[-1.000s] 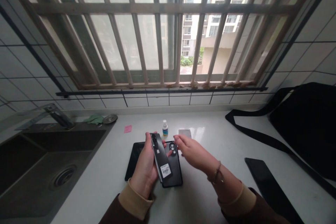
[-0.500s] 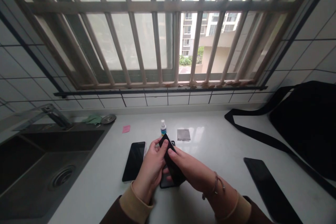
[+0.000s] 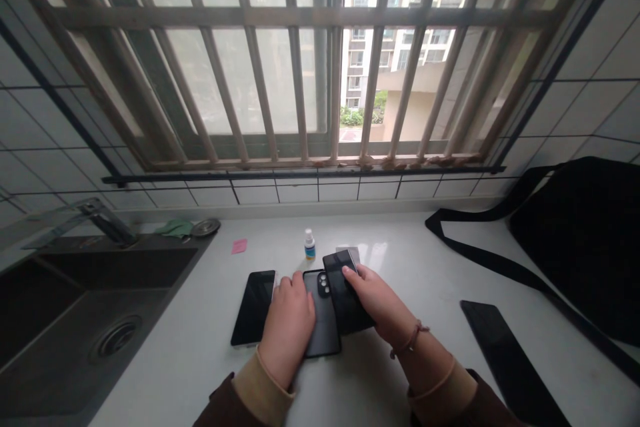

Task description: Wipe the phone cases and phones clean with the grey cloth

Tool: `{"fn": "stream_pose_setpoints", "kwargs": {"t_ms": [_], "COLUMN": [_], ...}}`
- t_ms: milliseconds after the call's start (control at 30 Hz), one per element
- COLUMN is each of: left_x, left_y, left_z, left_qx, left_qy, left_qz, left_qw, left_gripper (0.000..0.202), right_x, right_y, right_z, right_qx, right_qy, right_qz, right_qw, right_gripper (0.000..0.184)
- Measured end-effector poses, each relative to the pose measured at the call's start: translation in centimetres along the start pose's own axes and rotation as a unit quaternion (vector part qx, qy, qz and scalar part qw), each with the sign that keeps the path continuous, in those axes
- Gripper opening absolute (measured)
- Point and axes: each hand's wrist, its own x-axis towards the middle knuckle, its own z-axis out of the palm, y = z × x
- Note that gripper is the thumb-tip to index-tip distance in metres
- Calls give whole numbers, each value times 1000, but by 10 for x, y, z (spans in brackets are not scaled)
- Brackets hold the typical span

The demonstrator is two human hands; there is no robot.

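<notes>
White countertop [image 3: 430, 267] under a barred window [image 3: 310, 60], tiled walls either side, and a dark sink [image 3: 95, 307] well off beyond the left hand. Left hand [image 3: 289, 327] lies palm down, fingers loosely together, pressing on the left edge of a black phone case [image 3: 323, 320] that lies flat with its camera holes up. Right hand [image 3: 381, 303] grips a dark phone [image 3: 345, 297], thumb on top, holding it tilted just above the case's right side. Another phone [image 3: 254, 307] rests just left of the left hand; a small bottle [image 3: 310, 245] stands beyond the fingertips; a black bag [image 3: 580, 233] sits far right
</notes>
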Motion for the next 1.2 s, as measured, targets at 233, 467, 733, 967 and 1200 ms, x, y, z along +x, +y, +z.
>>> {"fn": "stream_pose_setpoints", "kwargs": {"t_ms": [233,467,733,967,1200], "left_x": [1,7,12,12,10], "left_y": [-7,-11,-5,-10,-7], "left_z": [10,17,19,32,35], "left_qx": [-159,-223,-364,-498,-549], "left_qy": [6,18,4,-78,-108], "left_qz": [-64,-66,-150,-186,-178], "left_qw": [985,972,919,844,810], "left_gripper": [17,21,34,45,58], "right_x": [11,5,1,2,1], "right_y": [18,19,20,18,18], "right_z": [2,12,17,16,18], "right_qx": [-165,-229,-328,-331,-359], "right_qy": [62,70,114,111,112], "right_qz": [-9,-30,-87,-108,-117], "right_qw": [984,970,934,931,919], "right_gripper": [46,52,46,45,53]}}
